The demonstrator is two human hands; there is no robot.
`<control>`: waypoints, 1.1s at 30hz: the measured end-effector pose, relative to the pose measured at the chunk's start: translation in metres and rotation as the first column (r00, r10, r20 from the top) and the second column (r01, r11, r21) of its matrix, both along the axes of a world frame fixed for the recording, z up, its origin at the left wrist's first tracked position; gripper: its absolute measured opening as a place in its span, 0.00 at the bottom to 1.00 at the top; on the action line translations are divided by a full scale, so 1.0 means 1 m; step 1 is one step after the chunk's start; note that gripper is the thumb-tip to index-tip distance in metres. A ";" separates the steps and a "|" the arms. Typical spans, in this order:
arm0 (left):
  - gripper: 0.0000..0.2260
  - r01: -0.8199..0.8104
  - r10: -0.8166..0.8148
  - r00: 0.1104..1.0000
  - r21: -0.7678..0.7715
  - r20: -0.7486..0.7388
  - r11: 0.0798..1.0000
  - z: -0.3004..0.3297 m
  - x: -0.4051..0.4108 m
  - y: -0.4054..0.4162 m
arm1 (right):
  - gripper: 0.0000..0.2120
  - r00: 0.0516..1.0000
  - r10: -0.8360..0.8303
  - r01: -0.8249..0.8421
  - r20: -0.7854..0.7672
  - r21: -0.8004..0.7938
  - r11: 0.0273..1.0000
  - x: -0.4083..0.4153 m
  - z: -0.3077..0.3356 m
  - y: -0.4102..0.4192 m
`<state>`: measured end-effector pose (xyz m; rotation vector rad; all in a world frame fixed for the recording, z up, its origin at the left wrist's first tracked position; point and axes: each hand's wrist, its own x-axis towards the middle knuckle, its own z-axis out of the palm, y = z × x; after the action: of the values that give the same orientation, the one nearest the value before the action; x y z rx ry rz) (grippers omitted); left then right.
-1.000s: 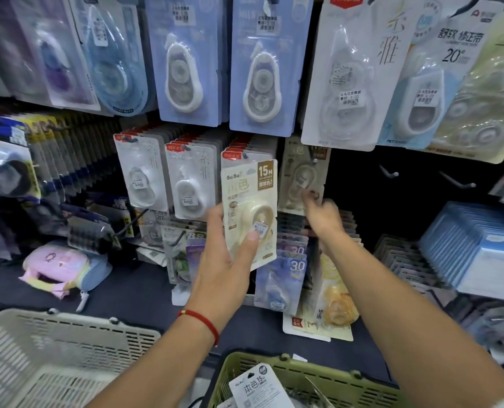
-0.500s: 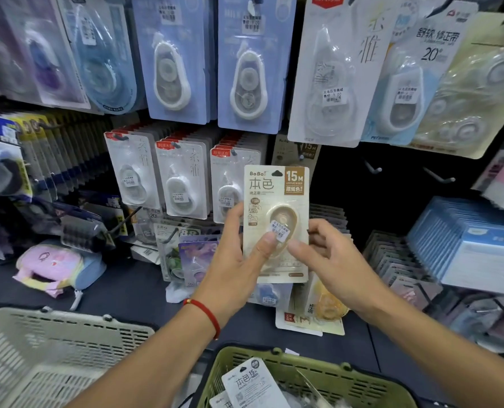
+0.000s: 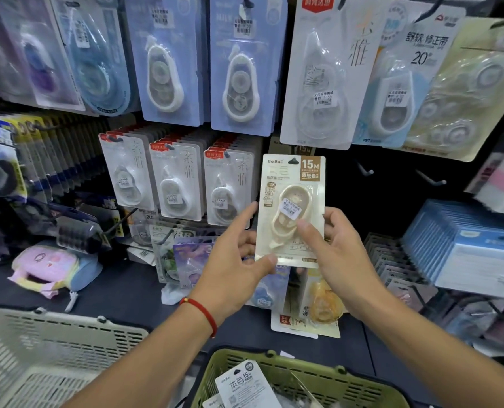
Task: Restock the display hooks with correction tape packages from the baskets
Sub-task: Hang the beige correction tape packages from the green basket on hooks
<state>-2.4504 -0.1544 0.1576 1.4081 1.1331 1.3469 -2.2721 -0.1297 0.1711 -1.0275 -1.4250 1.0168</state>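
Observation:
A beige correction tape package [image 3: 291, 184] marked 15M is upright in front of the display, its hang hole at the tip of a hook. My left hand [image 3: 233, 269] pinches its lower left corner, thumb on the front and index finger stretched up along the left edge. Gripping its right side is my right hand [image 3: 343, 251], thumb on the blister and fingers behind. Another package of the same kind [image 3: 245, 387] lies in the green basket [image 3: 318, 369] at the bottom. Behind the held package hangs a card of the same brand, mostly hidden.
Two bare hooks [image 3: 366, 171] [image 3: 435, 181] stick out to the right of the package. Rows of white tape packages [image 3: 177, 181] hang to the left, larger ones above. A white basket [image 3: 53, 337] sits bottom left, a pink pouch [image 3: 50, 266] on the shelf, blue packs [image 3: 474, 245] at right.
The package moved right and up from my left hand's grip toward the hook. My right hand came back from the hanging card and took hold of its right side; my left thumb slid to the bottom corner.

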 end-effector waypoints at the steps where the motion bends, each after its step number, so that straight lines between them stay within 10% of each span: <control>1: 0.40 0.000 0.000 1.000 -0.001 0.006 1.000 0.000 0.000 0.000 | 0.10 1.000 -0.002 0.002 -0.015 -0.001 1.000 0.000 -0.001 0.000; 8: 0.32 -0.042 0.041 0.999 0.027 0.017 0.999 -0.007 -0.002 0.011 | 0.12 0.999 -0.049 0.050 -0.017 0.041 0.998 -0.002 -0.018 0.004; 12: 0.27 -0.119 0.156 0.950 0.149 -0.272 0.982 -0.016 -0.004 0.022 | 0.08 0.990 -0.126 0.122 0.064 0.054 0.991 -0.010 -0.030 0.025; 33: 0.37 -0.137 0.316 0.638 0.301 -0.702 0.944 -0.022 -0.025 0.030 | 0.21 0.848 -0.408 0.420 0.338 0.040 0.907 -0.025 -0.028 0.108</control>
<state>-2.4757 -0.1242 0.1360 2.1533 1.7859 1.0821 -2.2976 -0.0220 0.1434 -1.5169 -1.3700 0.5642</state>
